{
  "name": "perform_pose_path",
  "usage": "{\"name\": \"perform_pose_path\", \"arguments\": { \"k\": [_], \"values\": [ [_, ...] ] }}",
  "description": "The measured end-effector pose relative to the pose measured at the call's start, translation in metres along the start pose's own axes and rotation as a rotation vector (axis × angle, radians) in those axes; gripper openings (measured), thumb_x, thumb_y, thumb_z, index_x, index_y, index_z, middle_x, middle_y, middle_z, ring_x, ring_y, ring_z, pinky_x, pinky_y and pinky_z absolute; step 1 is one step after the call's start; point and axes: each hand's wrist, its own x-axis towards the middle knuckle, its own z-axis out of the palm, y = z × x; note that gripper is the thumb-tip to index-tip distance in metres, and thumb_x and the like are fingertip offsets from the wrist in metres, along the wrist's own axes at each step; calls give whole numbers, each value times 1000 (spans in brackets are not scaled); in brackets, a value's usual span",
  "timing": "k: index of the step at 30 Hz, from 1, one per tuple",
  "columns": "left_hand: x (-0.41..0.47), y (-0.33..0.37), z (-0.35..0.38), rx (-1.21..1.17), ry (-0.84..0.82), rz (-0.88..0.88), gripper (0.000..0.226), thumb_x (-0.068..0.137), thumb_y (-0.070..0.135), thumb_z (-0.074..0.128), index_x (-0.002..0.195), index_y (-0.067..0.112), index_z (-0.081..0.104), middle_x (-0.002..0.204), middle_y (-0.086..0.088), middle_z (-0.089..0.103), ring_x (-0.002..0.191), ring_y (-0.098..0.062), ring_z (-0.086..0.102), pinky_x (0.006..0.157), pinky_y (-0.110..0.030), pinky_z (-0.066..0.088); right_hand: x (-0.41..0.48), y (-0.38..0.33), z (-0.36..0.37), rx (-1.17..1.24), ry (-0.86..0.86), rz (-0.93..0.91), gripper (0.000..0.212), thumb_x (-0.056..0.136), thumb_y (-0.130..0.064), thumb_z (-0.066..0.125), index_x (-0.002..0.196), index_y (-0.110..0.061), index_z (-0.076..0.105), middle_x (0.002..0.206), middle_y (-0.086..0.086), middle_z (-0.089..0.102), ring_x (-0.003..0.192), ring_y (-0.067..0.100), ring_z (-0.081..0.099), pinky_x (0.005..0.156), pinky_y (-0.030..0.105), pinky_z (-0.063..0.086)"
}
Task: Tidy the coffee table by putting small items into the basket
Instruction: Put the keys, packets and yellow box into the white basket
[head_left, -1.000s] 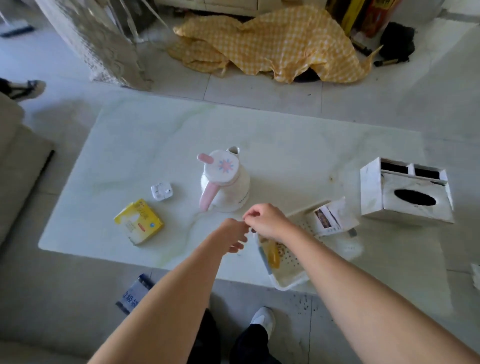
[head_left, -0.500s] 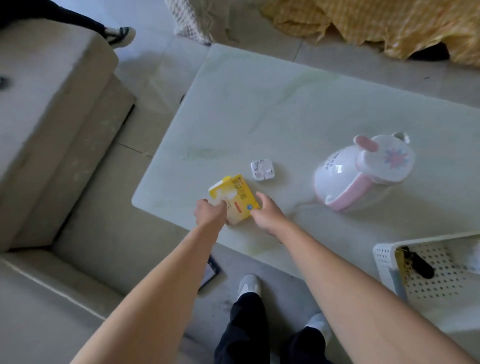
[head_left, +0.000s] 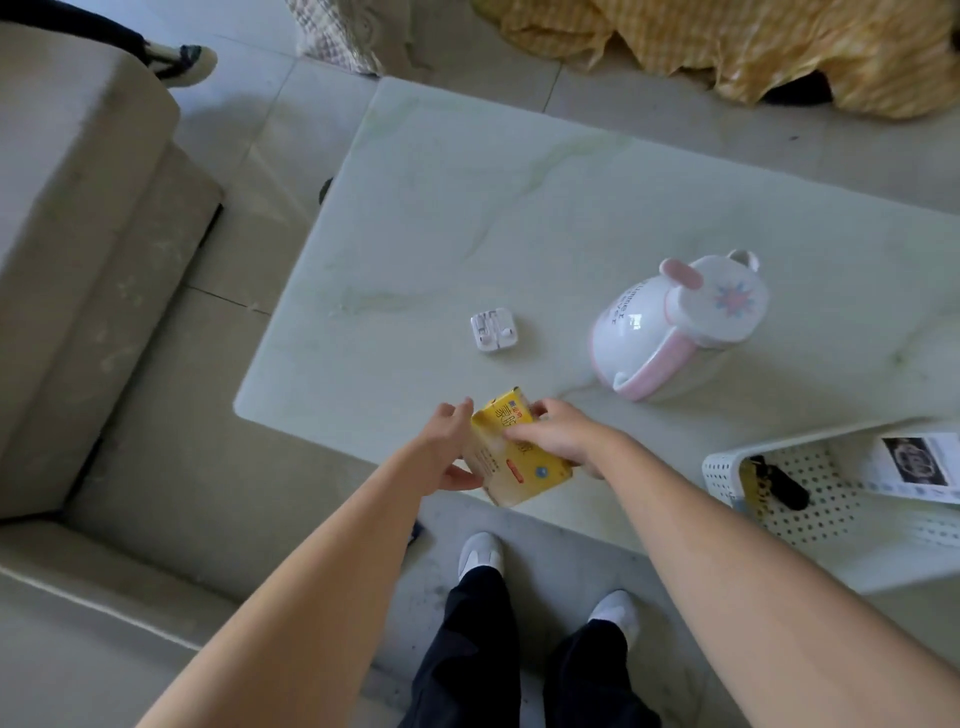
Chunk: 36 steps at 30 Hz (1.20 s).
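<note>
yellow packet (head_left: 519, 457) between both hands

Both bare forearms reach forward and converge near the middle of the view. The left hand (head_left: 448, 451) is turned palm inward, its fingers (head_left: 460, 415) spread and pointing forward, the thumb curled underneath the yellow packet (head_left: 519, 467) it steadies from the left. The right hand (head_left: 558, 435) lies palm down over the packet's top, fingers curled around its far edge, clasping it. Below, two legs in dark trousers stand with white shoes.
</note>
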Motion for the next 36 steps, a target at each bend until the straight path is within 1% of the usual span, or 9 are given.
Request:
{"name": "perform_pose_path", "arguments": {
  "k": [7,11,13,16,18,23,28,32,36],
  "values": [
    [-42,14,72,135,-215,-110,45,93,36,31,116,6,56,102,-21,69,87,-40,70,81,-39,60,-69,44,-65,-27,31,-40,36,78,-32,67,112,-21,62,112,4,68,103,22,66,95,41,52],
    [-69,23,134,201,-269,-32,39,94,32,29,121,9,46,101,-24,67,79,-42,70,75,-42,61,-113,87,-105,55,126,-25,26,74,-35,69,98,-26,65,105,2,70,97,20,67,91,40,53],
    [-81,28,171,241,-294,19,36,94,27,27,120,8,43,105,-26,65,78,-42,69,73,-42,61,-135,114,-125,94,206,-36,23,76,-33,69,98,-26,63,103,0,68,94,18,65,82,32,52],
    [-93,35,223,281,-323,101,34,90,18,28,112,5,51,98,-23,69,84,-40,66,88,-46,56,-162,155,-148,210,352,-71,24,81,-28,69,101,-25,56,94,-4,62,88,15,60,68,27,49],
    [-97,36,260,288,-324,172,26,91,16,33,103,11,55,88,-10,69,86,-36,63,96,-49,52,-175,184,-162,302,431,-88,27,83,-27,68,105,-27,53,88,-10,58,87,13,58,68,28,49],
    [-102,28,329,204,-223,288,19,97,24,35,112,24,48,110,-12,47,80,-33,57,82,-46,56,-183,240,-181,345,607,-94,28,77,-19,72,102,-22,60,95,-1,66,91,20,63,76,31,49],
    [-91,19,358,68,-176,238,19,93,27,44,111,20,46,101,-7,52,95,-29,58,82,-40,55,-173,272,-192,237,804,-126,29,69,-17,77,97,-15,69,97,6,62,77,18,57,56,13,37],
    [-79,10,364,182,-154,228,30,92,25,46,120,13,49,98,-7,51,80,-20,51,69,-31,51,-159,286,-197,130,854,-129,33,78,-5,65,108,-19,70,117,12,49,103,22,49,77,17,35],
    [-69,0,372,359,-155,203,23,89,20,50,107,13,62,67,-1,47,53,-13,39,50,-21,32,-153,296,-202,110,859,-120,36,80,6,61,107,-16,70,127,11,39,112,27,48,90,19,37]
  ]
}}
